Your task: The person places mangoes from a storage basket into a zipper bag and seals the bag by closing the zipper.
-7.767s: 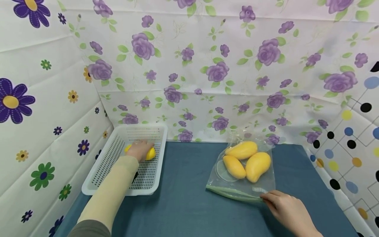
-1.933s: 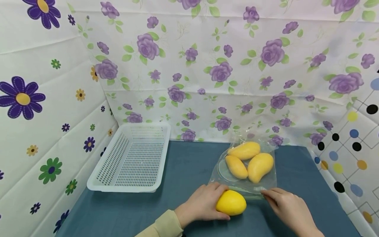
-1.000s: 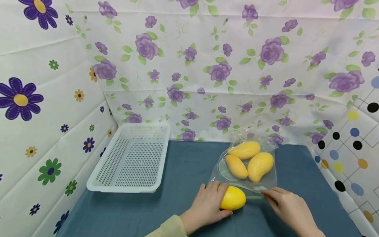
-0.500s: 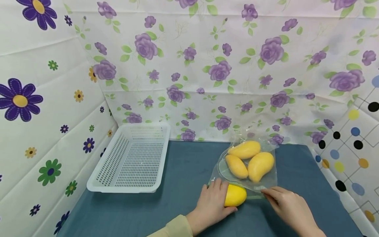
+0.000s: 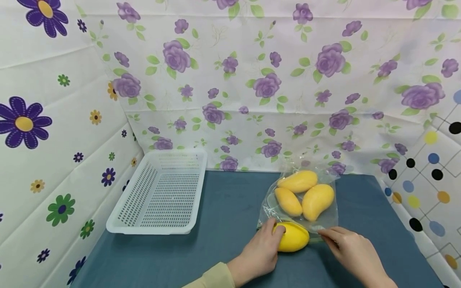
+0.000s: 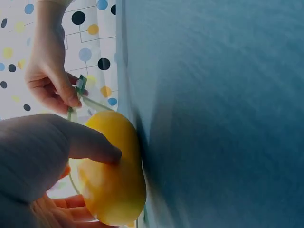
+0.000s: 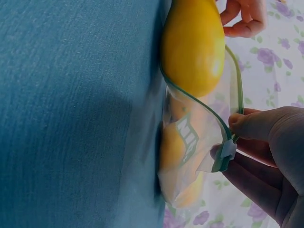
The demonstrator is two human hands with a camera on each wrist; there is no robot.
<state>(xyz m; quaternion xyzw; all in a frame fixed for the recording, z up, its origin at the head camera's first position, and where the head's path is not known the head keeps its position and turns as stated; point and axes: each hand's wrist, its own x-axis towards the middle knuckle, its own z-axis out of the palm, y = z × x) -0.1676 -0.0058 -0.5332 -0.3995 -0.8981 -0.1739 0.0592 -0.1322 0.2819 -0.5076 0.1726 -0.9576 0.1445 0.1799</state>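
A yellow mango [image 5: 294, 238] lies at the mouth of a clear zip-lock bag [image 5: 271, 213]. My left hand [image 5: 256, 250] grips its left end; in the left wrist view the thumb presses the mango [image 6: 116, 175] and the other fingers curl behind it, beside the bag's edge. My right hand [image 5: 351, 250] pinches the right corner of the green-zipped mouth, at the slider [image 7: 229, 149]. The bag's mouth stands apart around the mango's near end in the right wrist view. Three paler mangoes [image 5: 297, 182] lie inside the bag.
A white perforated plastic basket [image 5: 199, 192] stands at the back left with nothing in it. Blue cloth [image 5: 223, 208] covers the table. Flowered sheets [image 5: 230, 80] rise behind and at the left, a dotted one [image 5: 437, 192] at the right.
The mango came from the basket to the bag's mouth in my left hand. Over the last second it shifted right and into the opening. My right hand has kept its pinch on the corner.
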